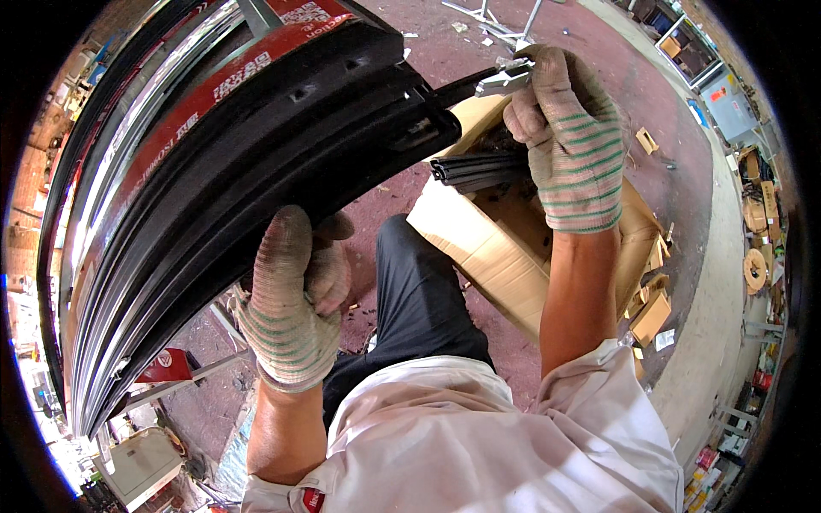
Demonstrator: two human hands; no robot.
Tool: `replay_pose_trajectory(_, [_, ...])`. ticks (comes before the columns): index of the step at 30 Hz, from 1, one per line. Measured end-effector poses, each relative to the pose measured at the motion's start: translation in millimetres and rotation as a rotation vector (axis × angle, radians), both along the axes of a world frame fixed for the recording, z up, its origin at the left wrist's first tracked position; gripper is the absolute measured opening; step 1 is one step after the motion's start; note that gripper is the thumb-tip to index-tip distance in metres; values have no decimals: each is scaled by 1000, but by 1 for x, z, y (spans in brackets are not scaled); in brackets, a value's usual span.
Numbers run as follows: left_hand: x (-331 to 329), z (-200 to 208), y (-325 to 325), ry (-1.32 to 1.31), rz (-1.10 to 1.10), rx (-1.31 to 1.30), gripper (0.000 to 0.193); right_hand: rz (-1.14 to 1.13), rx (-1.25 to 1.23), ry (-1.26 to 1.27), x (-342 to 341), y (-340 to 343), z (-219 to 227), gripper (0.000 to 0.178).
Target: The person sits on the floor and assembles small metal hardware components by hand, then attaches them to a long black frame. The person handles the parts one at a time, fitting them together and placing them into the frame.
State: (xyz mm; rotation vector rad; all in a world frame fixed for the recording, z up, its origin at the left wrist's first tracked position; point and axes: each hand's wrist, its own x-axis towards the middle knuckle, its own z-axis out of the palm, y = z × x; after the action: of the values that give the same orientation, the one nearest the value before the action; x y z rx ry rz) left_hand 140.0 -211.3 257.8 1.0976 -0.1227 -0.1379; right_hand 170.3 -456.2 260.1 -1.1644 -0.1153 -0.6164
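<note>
My left hand [295,299], in a dirty knitted glove with green stripes, is closed on the near edge of a long black profile [299,167]. Its thumb lies along the edge, with the other fingers partly hidden. Beyond the profile's end, my right hand [577,141], gloved alike, pinches a small silver metal piece [505,79]. A thin black strip [466,88] runs from this piece to the end of the profile. Exactly how the strip meets the metal piece is hard to make out.
Below my right hand, an open cardboard box [479,239] holds black strips [479,169]. More profiles with red printed film [248,73] lie alongside at the left. Metal stand legs [492,19] are at the top, cardboard scraps [650,316] on the reddish floor at the right.
</note>
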Motion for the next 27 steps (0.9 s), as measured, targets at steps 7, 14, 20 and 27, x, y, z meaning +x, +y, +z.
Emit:
replay_pose_trajectory(7, [4, -5, 5, -14, -76, -12, 33, -65, -77, 140, -2, 21, -6, 26])
replay_pose_trajectory(14, [-1, -4, 1, 30, 6, 16, 33, -14, -77, 102, -2, 41, -8, 30])
replay_pose_trajectory(20, [0, 0, 3, 50, -40, 10, 33, -51, -173, 39, -6, 47, -4, 19])
replay_pose_trajectory(27, [3, -1, -2, 33, -40, -23, 35, -97, -273, 82, -9, 65, 4, 22])
